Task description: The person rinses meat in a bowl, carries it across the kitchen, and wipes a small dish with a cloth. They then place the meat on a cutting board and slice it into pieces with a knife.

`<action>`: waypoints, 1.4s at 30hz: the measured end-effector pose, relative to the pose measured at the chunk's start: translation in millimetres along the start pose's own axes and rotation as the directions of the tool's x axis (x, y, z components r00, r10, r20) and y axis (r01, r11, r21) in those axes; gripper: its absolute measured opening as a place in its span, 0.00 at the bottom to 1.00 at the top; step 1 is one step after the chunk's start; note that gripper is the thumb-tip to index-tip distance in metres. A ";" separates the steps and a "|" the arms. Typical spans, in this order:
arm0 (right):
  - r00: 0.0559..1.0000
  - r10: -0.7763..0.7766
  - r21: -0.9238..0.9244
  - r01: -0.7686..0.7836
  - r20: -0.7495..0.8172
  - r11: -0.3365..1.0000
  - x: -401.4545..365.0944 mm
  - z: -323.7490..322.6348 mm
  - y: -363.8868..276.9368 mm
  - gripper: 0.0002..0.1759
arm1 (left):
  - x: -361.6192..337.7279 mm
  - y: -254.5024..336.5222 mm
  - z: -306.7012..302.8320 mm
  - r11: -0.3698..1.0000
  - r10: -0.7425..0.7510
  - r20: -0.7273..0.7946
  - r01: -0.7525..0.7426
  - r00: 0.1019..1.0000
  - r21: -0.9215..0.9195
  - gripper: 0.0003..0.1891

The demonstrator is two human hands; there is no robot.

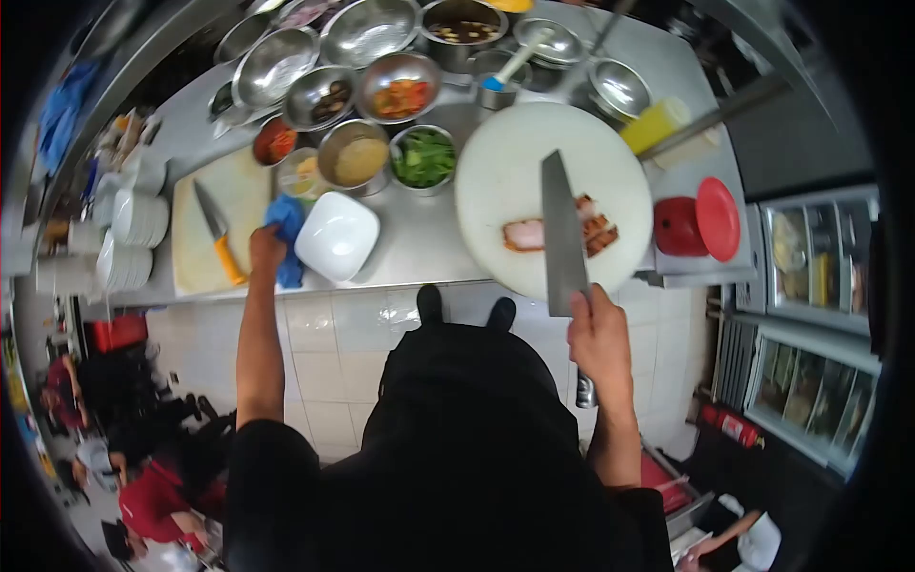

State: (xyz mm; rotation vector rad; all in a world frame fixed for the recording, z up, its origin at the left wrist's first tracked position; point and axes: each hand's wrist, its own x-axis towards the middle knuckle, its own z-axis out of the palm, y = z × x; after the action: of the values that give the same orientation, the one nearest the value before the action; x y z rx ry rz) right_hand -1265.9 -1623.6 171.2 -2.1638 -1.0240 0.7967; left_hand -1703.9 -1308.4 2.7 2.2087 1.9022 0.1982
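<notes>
Right of centre, your right hand (600,338) is wrapped tight round the handle (585,391) of a likely heavy, stiff cleaver (564,229), best gripped there, while left of centre your left hand's (267,250) curled fingers hold a blue cloth (289,221), probably soft and limp

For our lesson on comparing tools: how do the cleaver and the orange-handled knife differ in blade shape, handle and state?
The cleaver has a broad, squared blade; the orange-handled knife tapers to a point.
The cleaver's handle end looks silvery; the knife's handle is orange.
The cleaver is in the right hand; the knife lies on the rectangular board.
Both have metal-looking blades.
</notes>
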 end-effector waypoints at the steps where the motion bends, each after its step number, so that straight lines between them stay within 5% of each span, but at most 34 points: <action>1: 0.998 -0.055 -0.039 0.055 -0.004 0.998 -0.4 0.2 3.5 0.13 | -7.1 28.3 -21.8 0.992 -0.027 -0.005 0.027 1.000 0.125 0.25; 2: 0.999 -0.028 -0.038 0.027 -0.029 0.999 -2.0 -3.1 2.1 0.13 | -6.7 23.5 -14.8 1.000 -0.020 -0.281 0.024 0.960 0.014 0.26; 4: 0.998 -0.010 -0.179 0.019 0.054 0.984 -5.6 -11.0 -1.9 0.12 | -22.8 69.7 -21.1 0.921 0.151 -0.381 -0.270 0.912 -0.281 0.23; 7: 0.994 -0.038 -0.266 0.063 0.100 0.962 -5.0 -10.9 3.8 0.13 | -70.2 186.9 -12.1 0.647 0.418 -0.244 -0.476 0.875 -0.596 0.23; 10: 0.990 -0.076 -0.299 0.110 0.123 0.948 -8.1 -6.9 10.7 0.13 | -93.5 274.9 7.6 0.498 0.666 -0.205 -0.633 0.717 -0.593 0.24; 14: 0.988 -0.033 -0.338 0.082 0.149 0.938 -12.2 -14.1 -1.0 0.13 | -92.1 337.1 20.9 0.469 0.733 -0.136 -0.641 0.666 -0.608 0.24; 23: 0.974 -0.124 -0.336 0.182 0.188 0.924 -7.7 -16.7 4.5 0.12 | -80.5 347.4 49.7 0.470 0.771 -0.117 -0.683 0.626 -0.559 0.15; 28: 0.963 0.028 -0.332 0.065 0.267 0.941 2.9 -16.8 -3.9 0.12 | -79.6 347.2 51.8 0.448 0.768 -0.150 -0.690 0.623 -0.569 0.14; 32: 0.978 0.008 -0.375 0.072 0.207 0.924 36.9 33.3 14.0 0.12 | -77.5 346.0 53.7 0.420 0.784 -0.180 -0.721 0.594 -0.551 0.15; 42: 0.981 -0.056 -0.349 0.119 0.187 0.930 5.0 -12.2 -12.8 0.10 | -84.3 334.0 36.9 0.426 0.736 -0.169 -0.643 0.656 -0.637 0.24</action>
State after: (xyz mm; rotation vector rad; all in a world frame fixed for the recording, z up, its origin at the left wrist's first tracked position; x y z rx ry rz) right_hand -1260.2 -1616.1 187.0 -2.3587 -1.4427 0.8181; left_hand -1387.9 -1440.7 54.7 2.2190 0.5302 0.7052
